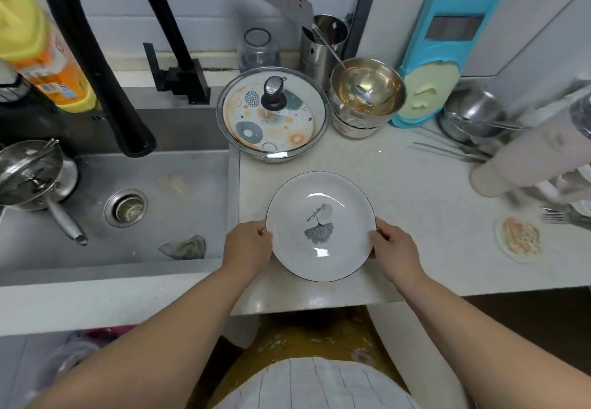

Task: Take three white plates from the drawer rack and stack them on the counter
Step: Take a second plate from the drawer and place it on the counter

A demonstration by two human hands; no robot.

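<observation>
A white plate point(320, 216) with a thin dark rim and a grey leaf print lies flat over the pale counter point(415, 184), near its front edge. My left hand point(248, 245) grips the plate's left rim. On the opposite rim my right hand point(395, 248) holds it with thumb on top. Whether other plates lie beneath this one is hidden. The drawer rack is not in view.
A glass lid point(271, 114) over a patterned dish sits behind the plate. Further back right stand stacked steel bowls with a spoon point(366, 95), a blue slicer point(441, 57) and loose cutlery point(454, 149). The steel sink point(96, 216) with a black tap point(105, 66) lies to the left.
</observation>
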